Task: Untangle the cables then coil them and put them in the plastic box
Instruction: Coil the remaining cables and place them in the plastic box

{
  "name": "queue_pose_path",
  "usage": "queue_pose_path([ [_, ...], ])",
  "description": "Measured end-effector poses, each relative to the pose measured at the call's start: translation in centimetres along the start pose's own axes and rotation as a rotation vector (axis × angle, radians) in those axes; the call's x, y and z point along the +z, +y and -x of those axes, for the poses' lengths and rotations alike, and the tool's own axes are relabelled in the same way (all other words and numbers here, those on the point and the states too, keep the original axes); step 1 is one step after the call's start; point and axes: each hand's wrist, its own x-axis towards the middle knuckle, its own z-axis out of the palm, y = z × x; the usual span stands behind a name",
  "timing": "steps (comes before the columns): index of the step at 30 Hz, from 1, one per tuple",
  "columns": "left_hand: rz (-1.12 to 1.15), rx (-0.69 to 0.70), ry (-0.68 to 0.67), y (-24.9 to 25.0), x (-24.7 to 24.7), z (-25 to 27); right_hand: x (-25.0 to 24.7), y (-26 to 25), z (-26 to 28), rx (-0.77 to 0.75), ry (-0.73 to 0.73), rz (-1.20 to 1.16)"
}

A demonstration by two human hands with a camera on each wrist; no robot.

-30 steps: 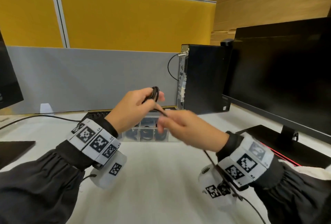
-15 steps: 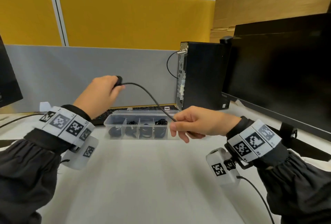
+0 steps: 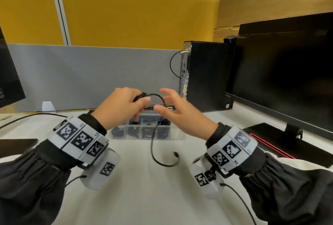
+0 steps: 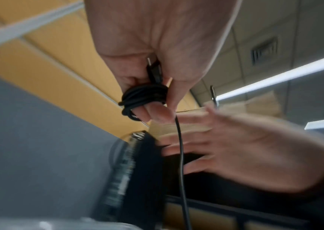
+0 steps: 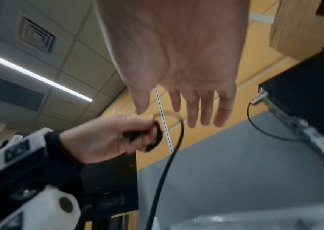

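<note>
The left hand pinches the coiled cable, its tail hanging down; the right hand is spread.

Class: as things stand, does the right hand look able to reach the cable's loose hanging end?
Probably yes: the right hand is open, and the cable hangs freely just below it, unobstructed.
</note>
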Motion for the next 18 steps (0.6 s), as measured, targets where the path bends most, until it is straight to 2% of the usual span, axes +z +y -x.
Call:
queue_pose_path([
  [1, 0.094, 0.006, -0.025, 0.7, 0.2, 0.2, 0.6, 0.1, -0.1, 0.003, -0.005, -0.039],
  [4, 0.519, 0.013, -0.188, 2.1, 0.2, 1.1, 0.2, 0.1, 0.0, 0.032, 0.068, -0.387],
  [6, 0.851, 0.032, -0.268, 3.0, 0.2, 1.7, -0.3, 0.1, 0.3, 0.032, 0.075, -0.437],
  [9, 1.325, 0.030, -0.179, 4.5, 0.5, 1.7, 0.9, -0.6, 1.0, 0.007, -0.098, -0.294],
  [10, 1.413, 0.025, -0.128, 4.7, 0.6, 1.4, 1.7, -0.8, 1.3, -0.010, -0.177, -0.217],
  [12, 1.381, 0.019, -0.039, 4.6, 0.9, 0.6, 2.9, -0.9, 2.3, -0.055, -0.264, -0.079],
  [14, 1.073, 0.033, 0.041, 4.1, 1.2, 0.1, 2.8, -0.9, 3.1, -0.110, -0.278, 0.023],
  [16, 0.644, 0.089, 0.083, 2.9, 1.6, 0.2, 1.8, -1.2, 3.4, -0.205, -0.188, 0.188],
  [18, 0.356, 0.140, 0.063, 1.6, 2.1, 0.3, 0.2, -1.1, 3.2, -0.268, 0.024, 0.256],
])
